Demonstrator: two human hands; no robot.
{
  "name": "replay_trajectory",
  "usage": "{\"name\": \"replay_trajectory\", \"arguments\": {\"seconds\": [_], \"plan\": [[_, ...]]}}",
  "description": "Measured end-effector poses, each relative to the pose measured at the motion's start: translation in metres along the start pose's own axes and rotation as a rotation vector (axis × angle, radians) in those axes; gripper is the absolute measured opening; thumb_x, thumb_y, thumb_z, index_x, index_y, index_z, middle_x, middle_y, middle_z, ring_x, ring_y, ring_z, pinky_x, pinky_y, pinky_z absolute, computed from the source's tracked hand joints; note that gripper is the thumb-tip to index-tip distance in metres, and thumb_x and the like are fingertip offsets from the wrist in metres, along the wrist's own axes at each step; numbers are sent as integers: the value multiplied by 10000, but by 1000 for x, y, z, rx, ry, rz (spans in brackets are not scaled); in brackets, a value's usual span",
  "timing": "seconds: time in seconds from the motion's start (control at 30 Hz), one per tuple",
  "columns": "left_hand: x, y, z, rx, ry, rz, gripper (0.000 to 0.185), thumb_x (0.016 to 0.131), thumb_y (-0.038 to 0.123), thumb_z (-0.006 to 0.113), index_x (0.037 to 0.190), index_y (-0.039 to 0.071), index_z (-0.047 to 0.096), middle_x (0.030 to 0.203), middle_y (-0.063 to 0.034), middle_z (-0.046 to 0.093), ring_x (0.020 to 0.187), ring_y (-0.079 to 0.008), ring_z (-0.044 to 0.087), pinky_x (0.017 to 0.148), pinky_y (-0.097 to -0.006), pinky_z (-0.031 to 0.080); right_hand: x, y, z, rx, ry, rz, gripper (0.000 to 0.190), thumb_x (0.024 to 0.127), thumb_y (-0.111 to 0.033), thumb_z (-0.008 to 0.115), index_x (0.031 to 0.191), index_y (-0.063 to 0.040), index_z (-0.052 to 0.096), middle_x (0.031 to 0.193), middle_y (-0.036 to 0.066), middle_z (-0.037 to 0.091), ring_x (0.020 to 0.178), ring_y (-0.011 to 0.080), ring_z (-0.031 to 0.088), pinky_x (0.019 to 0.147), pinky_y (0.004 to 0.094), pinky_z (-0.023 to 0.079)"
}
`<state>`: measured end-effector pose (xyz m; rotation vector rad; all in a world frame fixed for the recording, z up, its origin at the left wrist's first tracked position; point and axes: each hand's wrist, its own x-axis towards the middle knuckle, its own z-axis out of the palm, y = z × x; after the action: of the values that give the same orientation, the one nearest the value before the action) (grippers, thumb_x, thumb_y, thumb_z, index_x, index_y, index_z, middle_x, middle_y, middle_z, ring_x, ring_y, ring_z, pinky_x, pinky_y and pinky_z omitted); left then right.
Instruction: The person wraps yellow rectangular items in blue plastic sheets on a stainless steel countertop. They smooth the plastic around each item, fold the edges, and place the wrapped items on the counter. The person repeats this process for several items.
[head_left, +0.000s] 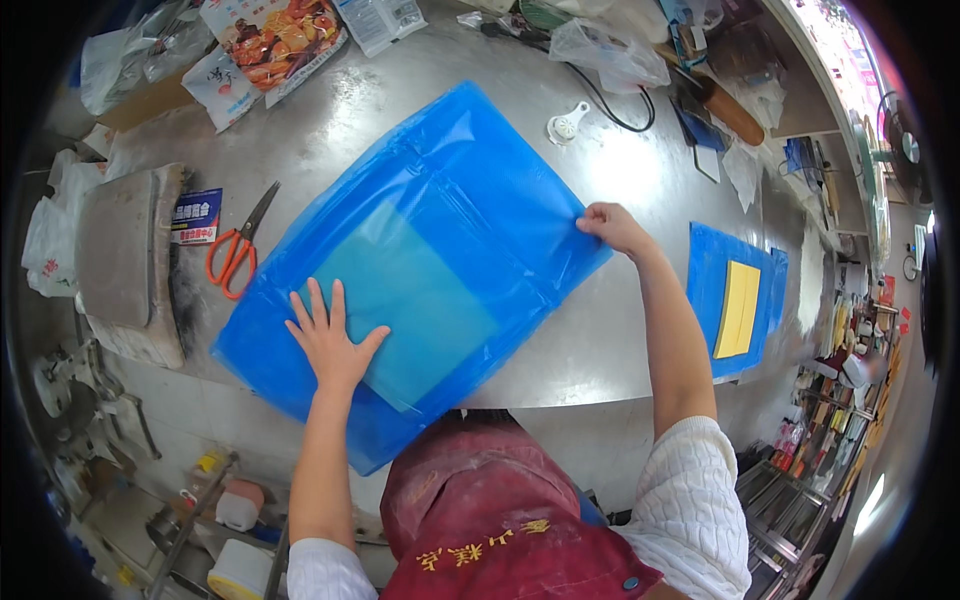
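Observation:
A large blue plastic sheet (480, 187) lies askew on a steel table, with one corner hanging over the front edge. Through it shows a flat rectangular slab (420, 300), looking greenish under the plastic. My left hand (331, 337) rests on the sheet with fingers spread, over the left side of the slab, and holds nothing. At the sheet's right corner, my right hand (611, 225) pinches the plastic between thumb and fingers. Left of the sheet lie scissors with orange handles (231, 259), blades pointing away from me.
To the right, a yellow slab (737, 309) sits on another blue plastic sheet (706, 277). A flat-topped metal scale (116, 247) stands at the left. Printed food bags (274, 45), a white plastic tool (568, 124) and a black cable (630, 124) lie towards the back.

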<state>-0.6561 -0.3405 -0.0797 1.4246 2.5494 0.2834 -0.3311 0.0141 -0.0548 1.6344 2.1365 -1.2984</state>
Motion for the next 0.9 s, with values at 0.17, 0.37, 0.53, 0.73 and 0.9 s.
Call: {"name": "replay_trajectory", "arguments": {"seconds": [0.17,0.37,0.53,0.73,0.9], "plan": [[-2,0,0,18,7,-6,1026,647,682,677,1475,218,287,1557,-136,127,1409,-444,72,1027,-714,98,0,-7,15,-124,337,5,238,795,-292,703,846,-61,680,742,119,664,680,230,629,640,342,493],[-4,9,-4,19,34,-53,922,708,620,669,1462,218,321,1554,-128,145,1418,-414,80,1036,-703,100,-12,13,22,0,534,117,360,799,-386,708,931,-54,666,791,124,675,706,232,643,652,333,500],[-25,28,11,39,108,127,630,860,421,594,1414,188,407,1519,-145,238,1404,-380,171,1064,-652,135,-67,-1,39,607,348,226,646,808,-432,706,1269,-45,473,950,119,655,758,215,635,646,323,516],[-35,65,14,-78,-18,210,657,867,489,561,1423,183,392,1520,-129,251,1399,-379,196,1069,-652,121,-94,-10,81,709,402,28,715,793,-126,737,1361,-82,306,944,120,633,721,164,621,574,247,503],[-38,64,7,3,-106,173,859,769,624,602,1453,180,333,1543,-130,185,1420,-390,106,1048,-690,75,-91,-7,88,598,470,92,704,803,-54,704,1372,-70,289,901,116,635,693,168,618,569,250,501]]}}
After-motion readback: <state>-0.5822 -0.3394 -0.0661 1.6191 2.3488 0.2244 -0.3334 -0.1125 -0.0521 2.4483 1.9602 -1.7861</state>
